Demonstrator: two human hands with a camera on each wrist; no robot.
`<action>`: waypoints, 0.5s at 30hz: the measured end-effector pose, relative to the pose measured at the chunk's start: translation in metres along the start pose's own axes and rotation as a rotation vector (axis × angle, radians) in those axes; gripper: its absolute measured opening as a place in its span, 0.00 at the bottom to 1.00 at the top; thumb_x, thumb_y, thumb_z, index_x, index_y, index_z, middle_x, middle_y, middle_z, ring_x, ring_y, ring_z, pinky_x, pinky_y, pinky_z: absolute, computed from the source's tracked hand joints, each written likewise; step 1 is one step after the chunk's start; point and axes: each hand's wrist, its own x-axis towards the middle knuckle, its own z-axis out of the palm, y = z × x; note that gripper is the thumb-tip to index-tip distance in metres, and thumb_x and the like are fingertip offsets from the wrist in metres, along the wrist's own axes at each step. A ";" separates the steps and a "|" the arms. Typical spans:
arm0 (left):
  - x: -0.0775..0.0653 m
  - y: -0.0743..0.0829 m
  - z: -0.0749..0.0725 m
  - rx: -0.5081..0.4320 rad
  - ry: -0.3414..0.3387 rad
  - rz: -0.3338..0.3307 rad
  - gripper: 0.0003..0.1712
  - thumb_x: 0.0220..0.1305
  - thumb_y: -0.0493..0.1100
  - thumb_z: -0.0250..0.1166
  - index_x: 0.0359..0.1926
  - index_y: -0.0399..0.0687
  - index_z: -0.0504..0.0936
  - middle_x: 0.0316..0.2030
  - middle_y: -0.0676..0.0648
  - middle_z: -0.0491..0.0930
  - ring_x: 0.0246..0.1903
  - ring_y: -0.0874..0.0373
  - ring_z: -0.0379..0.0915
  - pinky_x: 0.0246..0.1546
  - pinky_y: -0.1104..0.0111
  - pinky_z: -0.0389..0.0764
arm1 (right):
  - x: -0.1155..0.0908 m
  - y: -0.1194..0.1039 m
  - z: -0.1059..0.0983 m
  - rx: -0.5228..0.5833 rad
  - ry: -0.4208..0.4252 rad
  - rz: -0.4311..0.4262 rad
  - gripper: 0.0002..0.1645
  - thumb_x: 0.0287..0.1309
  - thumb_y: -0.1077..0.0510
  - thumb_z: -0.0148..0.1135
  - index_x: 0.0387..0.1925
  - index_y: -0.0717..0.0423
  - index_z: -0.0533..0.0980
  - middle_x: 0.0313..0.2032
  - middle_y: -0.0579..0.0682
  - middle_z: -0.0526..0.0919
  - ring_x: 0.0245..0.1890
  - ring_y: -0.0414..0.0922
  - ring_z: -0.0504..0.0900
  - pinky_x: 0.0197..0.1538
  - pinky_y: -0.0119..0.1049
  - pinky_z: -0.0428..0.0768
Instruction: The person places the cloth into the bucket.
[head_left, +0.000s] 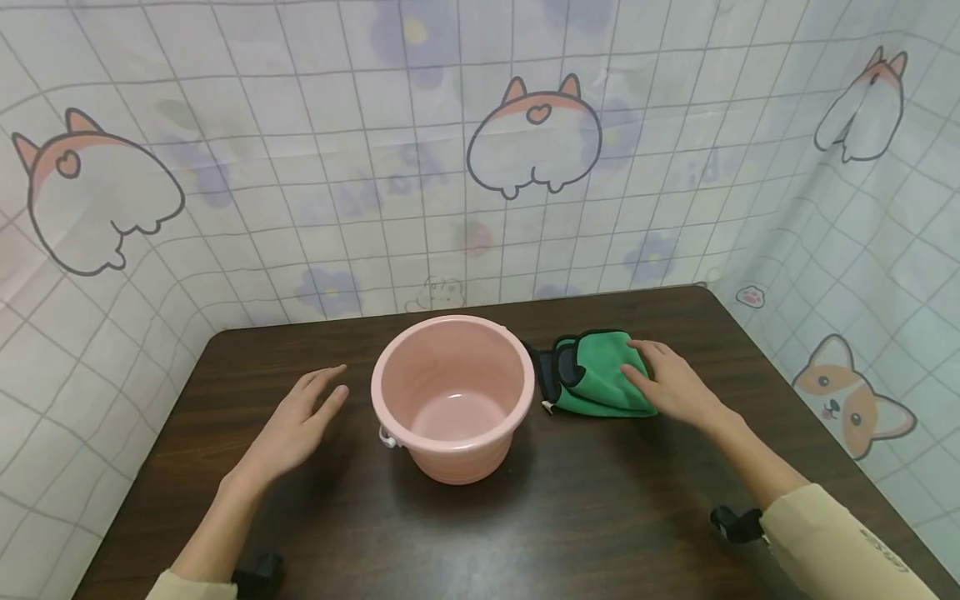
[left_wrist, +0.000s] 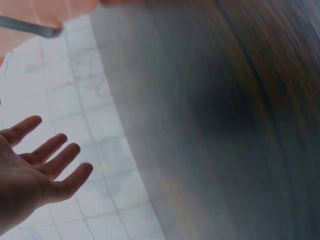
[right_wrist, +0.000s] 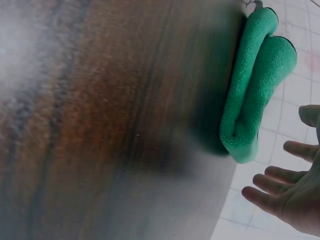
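A pink bucket (head_left: pixel 457 462) stands upright in the middle of the table, its bottom visible and a white handle fitting on its left side. To its left, my left hand (head_left: pixel 288 429) hovers with fingers extended, apart from the bucket. A folded green cloth (head_left: pixel 603 375) with black edging and a dark patch lies right of the bucket. Over the cloth's right end is my right hand (head_left: pixel 678 387), its fingers loosely spread. The right wrist view shows a gap between that hand (right_wrist: pixel 295 190) and the fluffy cloth (right_wrist: pixel 255 85). Neither hand holds anything.
The dark wooden table (head_left: pixel 480 542) meets a wall covering (head_left: pixel 375 233) with a grid and cartoon corgis at the back. Similar covering rises along both sides. Black wrist straps (head_left: pixel 738 525) show near the sleeves.
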 end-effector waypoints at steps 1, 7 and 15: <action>0.000 0.003 0.001 -0.015 0.005 -0.001 0.33 0.82 0.56 0.49 0.76 0.42 0.64 0.72 0.33 0.61 0.71 0.31 0.56 0.65 0.32 0.61 | -0.001 0.000 0.000 0.003 -0.002 0.007 0.35 0.79 0.48 0.52 0.72 0.71 0.63 0.69 0.73 0.64 0.68 0.70 0.64 0.65 0.68 0.66; 0.001 0.019 0.004 -0.125 0.042 -0.007 0.31 0.81 0.57 0.52 0.74 0.46 0.68 0.68 0.39 0.69 0.68 0.38 0.63 0.62 0.35 0.67 | -0.005 0.001 0.002 0.030 -0.028 0.069 0.36 0.79 0.47 0.51 0.71 0.73 0.63 0.68 0.77 0.62 0.68 0.73 0.60 0.65 0.70 0.64; 0.001 0.042 0.007 -0.296 0.081 0.004 0.27 0.81 0.53 0.53 0.71 0.45 0.72 0.67 0.43 0.72 0.64 0.47 0.69 0.62 0.49 0.75 | -0.008 0.004 0.006 0.047 -0.092 0.129 0.39 0.79 0.45 0.50 0.72 0.74 0.60 0.62 0.78 0.70 0.63 0.73 0.68 0.59 0.69 0.71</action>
